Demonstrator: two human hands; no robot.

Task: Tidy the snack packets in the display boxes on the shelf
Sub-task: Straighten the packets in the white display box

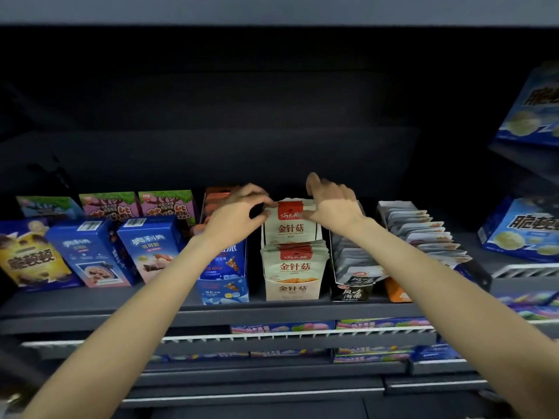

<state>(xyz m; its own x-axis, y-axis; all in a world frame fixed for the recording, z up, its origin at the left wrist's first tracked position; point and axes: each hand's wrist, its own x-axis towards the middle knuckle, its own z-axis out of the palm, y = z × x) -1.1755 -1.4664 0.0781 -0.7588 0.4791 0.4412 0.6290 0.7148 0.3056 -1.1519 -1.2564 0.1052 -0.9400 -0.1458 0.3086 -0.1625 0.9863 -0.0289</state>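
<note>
A cream display box (292, 290) on the dark shelf holds a front stack of cream-and-red mushroom snack packets (294, 261). Behind it stands a second, rear stack of the same packets (291, 228). My left hand (239, 214) pinches the rear stack's upper left corner between thumb and fingers. My right hand (334, 205) grips its upper right corner, thumb raised above. To the left stands a blue display box (223, 282) partly hidden by my left arm. To the right a black display box (352, 287) holds grey packets.
An orange-fronted box (423, 237) of fanned grey packets sits further right. Blue, purple and yellow biscuit cartons (90, 252) fill the shelf's left side. Blue cartons (526, 231) stand on the neighbouring rack at right. The lower shelf (287, 337) carries flat colourful packs.
</note>
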